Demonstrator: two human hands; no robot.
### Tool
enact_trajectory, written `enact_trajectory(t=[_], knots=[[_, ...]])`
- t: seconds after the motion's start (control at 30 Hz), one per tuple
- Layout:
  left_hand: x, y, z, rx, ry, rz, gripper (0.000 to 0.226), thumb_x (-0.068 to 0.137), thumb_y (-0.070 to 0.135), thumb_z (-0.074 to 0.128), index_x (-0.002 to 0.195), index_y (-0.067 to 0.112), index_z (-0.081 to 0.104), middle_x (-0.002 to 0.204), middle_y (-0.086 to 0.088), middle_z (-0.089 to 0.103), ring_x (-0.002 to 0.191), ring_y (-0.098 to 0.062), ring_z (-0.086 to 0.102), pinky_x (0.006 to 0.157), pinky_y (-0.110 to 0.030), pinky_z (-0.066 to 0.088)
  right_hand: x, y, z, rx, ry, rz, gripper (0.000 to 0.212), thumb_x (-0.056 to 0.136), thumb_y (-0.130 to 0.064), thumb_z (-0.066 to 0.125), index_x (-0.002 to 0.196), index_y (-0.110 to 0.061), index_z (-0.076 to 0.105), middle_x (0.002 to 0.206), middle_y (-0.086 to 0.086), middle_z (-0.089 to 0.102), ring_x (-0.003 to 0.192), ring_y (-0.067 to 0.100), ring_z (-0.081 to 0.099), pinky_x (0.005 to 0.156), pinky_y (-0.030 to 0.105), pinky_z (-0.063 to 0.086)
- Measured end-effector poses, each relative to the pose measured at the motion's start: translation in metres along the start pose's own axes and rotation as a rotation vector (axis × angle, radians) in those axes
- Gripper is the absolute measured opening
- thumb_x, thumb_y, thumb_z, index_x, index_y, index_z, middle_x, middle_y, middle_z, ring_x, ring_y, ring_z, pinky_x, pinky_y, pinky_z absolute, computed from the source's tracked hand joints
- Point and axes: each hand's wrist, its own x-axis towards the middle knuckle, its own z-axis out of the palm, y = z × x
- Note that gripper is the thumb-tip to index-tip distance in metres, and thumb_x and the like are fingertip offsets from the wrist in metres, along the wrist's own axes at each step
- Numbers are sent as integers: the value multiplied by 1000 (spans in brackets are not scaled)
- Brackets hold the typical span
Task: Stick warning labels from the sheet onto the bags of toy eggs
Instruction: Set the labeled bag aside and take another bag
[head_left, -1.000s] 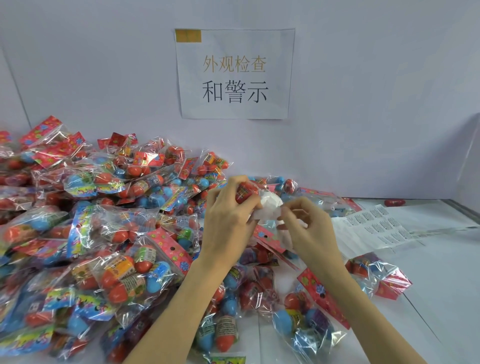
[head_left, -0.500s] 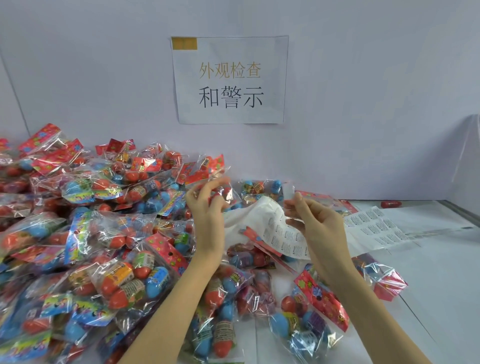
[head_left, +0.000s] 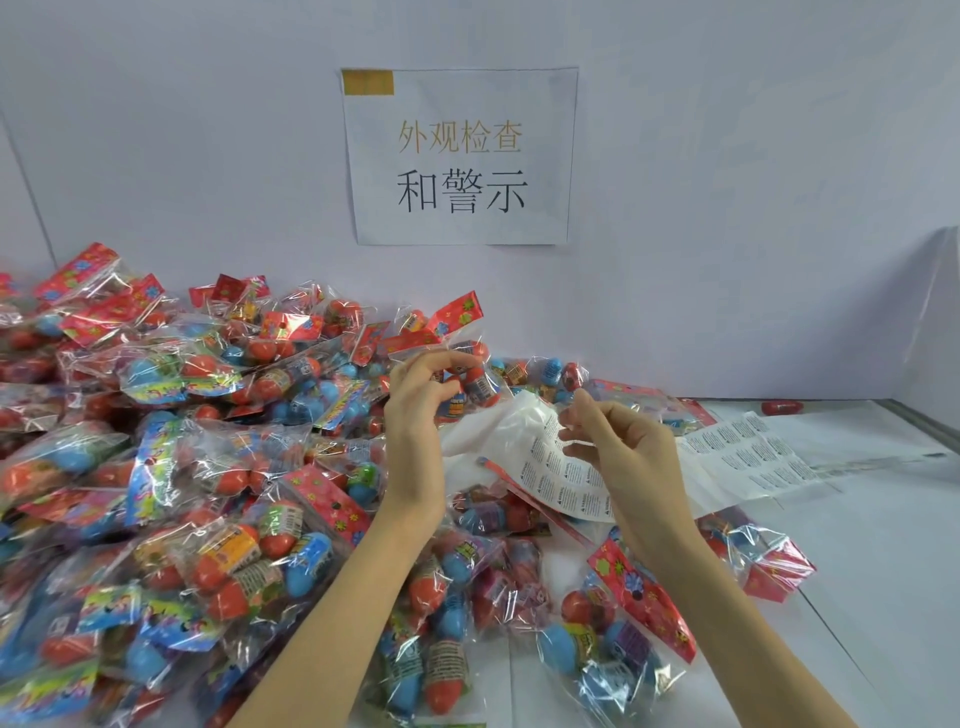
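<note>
Head view looks down on a white table (head_left: 857, 561) set against a pale wall, where a paper sign (head_left: 460, 156) with printed characters hangs. A large pile of bags (head_left: 171, 467) of toy eggs, clear plastic with red and blue eggs inside and bright card headers, covers the left half of the table and spills toward the middle. More bags lie near the front edge between the forearms, and one bag with a red header (head_left: 769, 556) sits to the right of the right arm.

The left hand (head_left: 421, 415) is raised over the heap with its fingers curled around the clear plastic of a held bag (head_left: 467, 384), whose red header stands up just above the fingertips. The right hand (head_left: 623, 447) is lifted beside it, thumb and forefinger pressed together on something small and pale at their tips; whether this is a single label cannot be told. The two hands are near each other but apart.

The label sheet (head_left: 561, 467) lies curled between and under the hands, its printed white labels showing in rows, its near end resting on bags. A second sheet of labels (head_left: 748, 457) lies flat on the table just right of the right hand. A lone red egg (head_left: 782, 407) rests by the wall at the far right.
</note>
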Motion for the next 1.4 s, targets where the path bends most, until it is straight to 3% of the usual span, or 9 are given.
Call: enact_trajectory(t=[0.1, 0.23, 0.37, 0.5, 0.63, 0.7, 1.03, 1.2, 1.4], knots=[[0, 0, 2, -29, -27, -53, 31, 85, 21, 53, 94, 32, 80, 120, 1, 70, 116, -15, 64, 95, -35, 47, -1, 0, 0, -71, -14, -45, 27, 97, -45, 67, 93, -24, 83, 91, -4, 80, 82, 12, 74, 76, 21, 60], [-1, -2, 2, 32, -63, -109, 26, 92, 17, 65, 105, 36, 78, 120, 4, 73, 115, -23, 70, 93, -38, 59, -1, 1, -1, -84, -59, -135, 12, 101, -14, 69, 109, -22, 75, 89, -1, 78, 81, 11, 74, 72, 19, 58], [-4, -4, 3, 103, -122, -85, 63, 95, 12, 76, 138, 52, 54, 145, 20, 54, 134, -5, 54, 110, -42, 52, -1, 1, -1, -25, -32, -115, 22, 96, -9, 75, 115, -19, 73, 91, 1, 79, 85, 16, 77, 79, 21, 61], [-2, -5, 6, 17, -28, -270, 94, 79, 25, 91, 149, 51, 34, 146, 2, 53, 122, -9, 65, 106, -44, 55, 2, -2, -9, 153, -83, 43, 9, 90, -17, 79, 98, -16, 81, 97, 9, 80, 90, 22, 77, 81, 23, 61], [3, -7, 4, -156, -69, -369, 58, 82, 20, 85, 135, 17, 62, 119, -12, 76, 106, -32, 76, 90, -41, 63, 5, -4, -10, 284, -168, 145, 14, 86, -31, 79, 97, -23, 77, 95, 5, 76, 90, 15, 71, 79, 24, 58], [1, -9, 4, -105, -90, -329, 37, 87, 18, 83, 122, 22, 69, 113, -7, 79, 104, -31, 77, 87, -41, 64, 4, -4, -10, 261, -204, 137, 12, 88, -34, 78, 96, -25, 75, 88, 1, 72, 88, 12, 70, 81, 26, 58], [-2, -11, 6, -24, -139, -270, 41, 86, 30, 87, 105, 60, 67, 125, 0, 74, 116, -23, 72, 100, -39, 58, -2, 1, -1, 32, -111, -103, 23, 96, -16, 76, 116, -27, 75, 85, 13, 76, 77, 16, 74, 74, 22, 59], [-3, -16, 9, -30, -130, -284, 51, 83, 28, 90, 126, 34, 63, 126, -9, 73, 116, -29, 72, 105, -50, 55, -1, 7, 1, -28, -92, -151, 28, 97, -16, 76, 122, -25, 69, 82, 5, 76, 81, 19, 77, 79, 28, 61], [-4, -15, 8, -31, -184, -278, 43, 86, 22, 86, 123, 29, 65, 113, -3, 79, 106, -25, 77, 92, -35, 62, 0, 10, 1, -25, -73, -164, 33, 97, -13, 76, 125, -24, 64, 80, 4, 76, 78, 17, 76, 76, 24, 60]])
